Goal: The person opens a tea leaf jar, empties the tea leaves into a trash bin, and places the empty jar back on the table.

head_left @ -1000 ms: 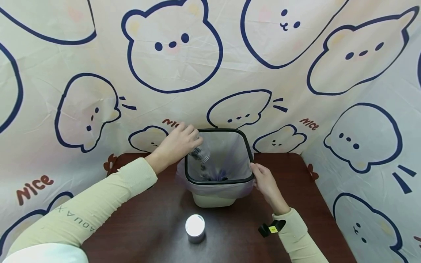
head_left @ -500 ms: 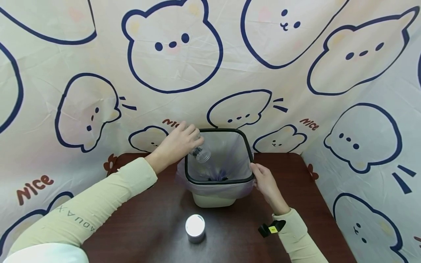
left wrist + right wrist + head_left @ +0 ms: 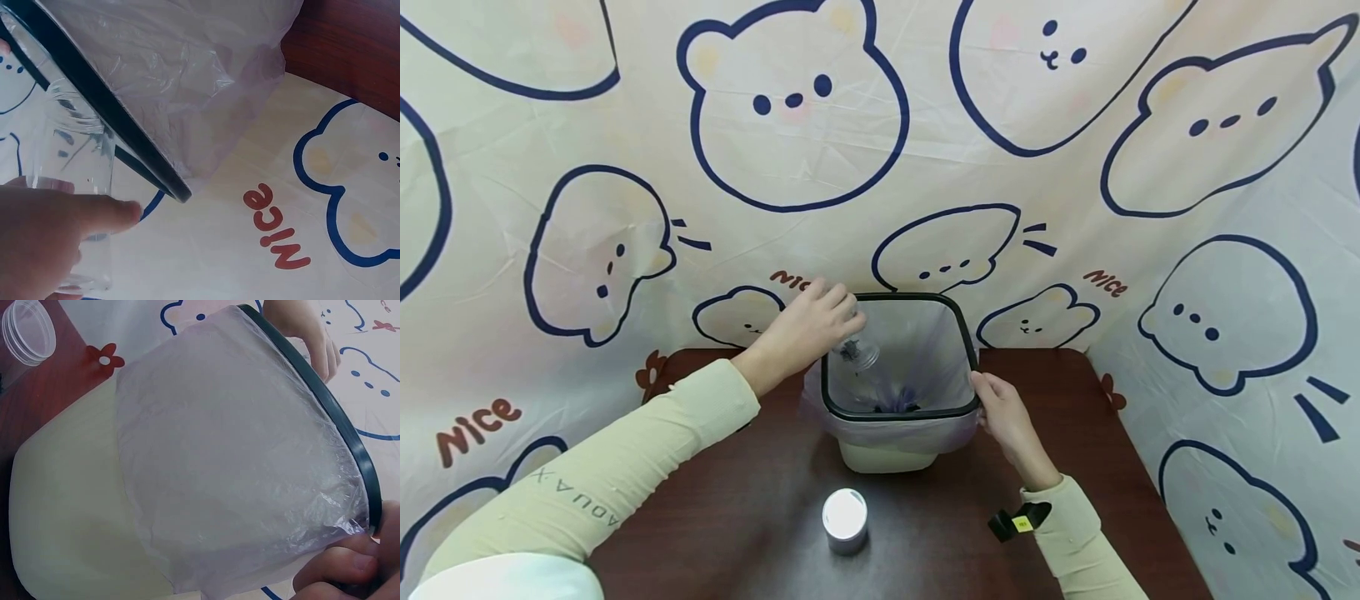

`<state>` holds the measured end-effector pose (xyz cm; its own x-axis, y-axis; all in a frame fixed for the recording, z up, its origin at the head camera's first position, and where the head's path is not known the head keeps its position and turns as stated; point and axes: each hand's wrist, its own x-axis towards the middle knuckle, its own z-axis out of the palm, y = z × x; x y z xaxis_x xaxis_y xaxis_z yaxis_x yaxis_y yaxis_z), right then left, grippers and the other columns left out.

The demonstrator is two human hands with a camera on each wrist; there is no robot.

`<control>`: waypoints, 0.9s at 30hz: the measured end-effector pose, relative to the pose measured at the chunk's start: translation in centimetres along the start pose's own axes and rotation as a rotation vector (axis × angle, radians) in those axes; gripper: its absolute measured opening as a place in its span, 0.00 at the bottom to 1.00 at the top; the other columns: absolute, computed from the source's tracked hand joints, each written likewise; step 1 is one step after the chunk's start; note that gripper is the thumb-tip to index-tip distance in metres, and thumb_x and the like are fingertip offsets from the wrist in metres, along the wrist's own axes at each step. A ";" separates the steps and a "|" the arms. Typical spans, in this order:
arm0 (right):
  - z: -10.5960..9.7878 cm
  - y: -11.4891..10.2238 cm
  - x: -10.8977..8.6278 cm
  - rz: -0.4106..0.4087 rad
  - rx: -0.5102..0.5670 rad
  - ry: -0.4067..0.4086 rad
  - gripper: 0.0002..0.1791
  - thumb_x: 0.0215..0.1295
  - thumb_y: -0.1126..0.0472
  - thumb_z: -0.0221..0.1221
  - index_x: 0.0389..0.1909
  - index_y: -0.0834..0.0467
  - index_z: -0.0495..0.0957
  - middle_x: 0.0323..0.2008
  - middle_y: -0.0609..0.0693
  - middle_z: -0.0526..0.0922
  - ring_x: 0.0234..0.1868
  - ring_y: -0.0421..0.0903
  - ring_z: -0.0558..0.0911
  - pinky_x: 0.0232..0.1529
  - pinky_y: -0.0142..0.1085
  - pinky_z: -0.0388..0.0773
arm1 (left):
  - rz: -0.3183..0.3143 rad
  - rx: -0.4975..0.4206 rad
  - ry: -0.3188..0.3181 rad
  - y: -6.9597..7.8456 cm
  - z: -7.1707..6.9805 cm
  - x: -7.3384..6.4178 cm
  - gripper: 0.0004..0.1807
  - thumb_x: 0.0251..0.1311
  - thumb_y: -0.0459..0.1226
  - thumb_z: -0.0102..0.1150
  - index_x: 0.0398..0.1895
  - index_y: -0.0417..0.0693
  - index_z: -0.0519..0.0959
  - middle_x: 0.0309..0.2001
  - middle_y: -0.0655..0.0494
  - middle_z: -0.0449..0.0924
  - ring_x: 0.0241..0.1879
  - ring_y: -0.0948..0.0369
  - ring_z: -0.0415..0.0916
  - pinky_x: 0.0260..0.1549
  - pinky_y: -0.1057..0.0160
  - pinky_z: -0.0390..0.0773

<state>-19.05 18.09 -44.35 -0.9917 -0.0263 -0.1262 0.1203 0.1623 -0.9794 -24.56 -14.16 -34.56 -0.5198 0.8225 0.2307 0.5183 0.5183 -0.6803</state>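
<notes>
My left hand (image 3: pixel 808 329) grips a clear plastic jar (image 3: pixel 859 354) at the left side of a bin. The jar is tilted, its mouth pointing down into the bin, with dark bits inside near the mouth. In the left wrist view, fingers wrap the see-through jar (image 3: pixel 78 156) beside the bin's dark rim (image 3: pixel 119 119). The pale bin (image 3: pixel 887 457) stands upright on the table, lined with a thin purple bag (image 3: pixel 898 433) folded over its rim. Some dark bits lie low in the liner. My right hand (image 3: pixel 1003 408) pinches the rim and bag at the right side.
A short cylinder (image 3: pixel 846 521) with a bright white top stands on the dark brown table (image 3: pixel 760 517), in front of the bin. Behind and beside the table hangs a cloth (image 3: pixel 820 183) printed with cartoon animals. A black strap device (image 3: pixel 1021 522) sits on my right wrist.
A clump of dark bits falling below the jar's mouth a second ago is gone from there; only a speck shows now. The jar's tilt has shifted slightly. The right hand stays on the rim.
</notes>
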 end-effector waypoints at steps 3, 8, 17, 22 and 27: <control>0.0 0.1 0.0 0.002 -0.006 -0.002 0.22 0.81 0.49 0.48 0.26 0.57 0.64 0.17 0.43 0.59 0.16 0.39 0.60 0.19 0.30 0.57 | -0.025 -0.055 0.018 0.0 0.1 0.0 0.22 0.61 0.29 0.69 0.55 0.50 0.74 0.49 0.49 0.79 0.48 0.51 0.73 0.48 0.53 0.73; 0.0 0.1 0.0 0.000 -0.010 0.005 0.22 0.81 0.50 0.48 0.26 0.57 0.64 0.17 0.43 0.60 0.16 0.39 0.60 0.19 0.30 0.57 | -0.018 -0.016 -0.010 0.0 0.0 0.1 0.23 0.60 0.30 0.70 0.56 0.51 0.74 0.50 0.49 0.78 0.48 0.51 0.71 0.47 0.54 0.73; 0.1 0.1 -0.1 -0.003 -0.006 0.012 0.22 0.81 0.50 0.48 0.25 0.57 0.63 0.18 0.44 0.60 0.16 0.39 0.60 0.19 0.29 0.57 | -0.043 -0.036 -0.004 0.1 0.0 0.1 0.23 0.59 0.28 0.70 0.55 0.50 0.75 0.49 0.48 0.79 0.48 0.51 0.71 0.47 0.53 0.73; 0.1 0.2 0.0 -0.002 -0.012 0.017 0.22 0.81 0.50 0.48 0.25 0.57 0.63 0.18 0.44 0.60 0.17 0.39 0.61 0.19 0.29 0.57 | -0.072 -0.022 -0.072 0.1 -0.1 0.0 0.22 0.60 0.29 0.70 0.56 0.51 0.75 0.47 0.49 0.79 0.49 0.51 0.73 0.47 0.53 0.75; 0.1 0.2 0.0 -0.001 -0.004 0.020 0.22 0.81 0.51 0.49 0.25 0.57 0.63 0.17 0.44 0.60 0.16 0.39 0.61 0.18 0.29 0.57 | -0.119 0.023 -0.161 0.0 -0.1 -0.1 0.21 0.61 0.30 0.70 0.55 0.51 0.75 0.46 0.47 0.77 0.48 0.50 0.73 0.45 0.53 0.77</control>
<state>-19.07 17.99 -44.57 -0.9925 -0.0069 -0.1218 0.1189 0.1663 -0.9789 -24.42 -14.19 -34.50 -0.6792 0.7070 0.1971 0.4324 0.6025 -0.6708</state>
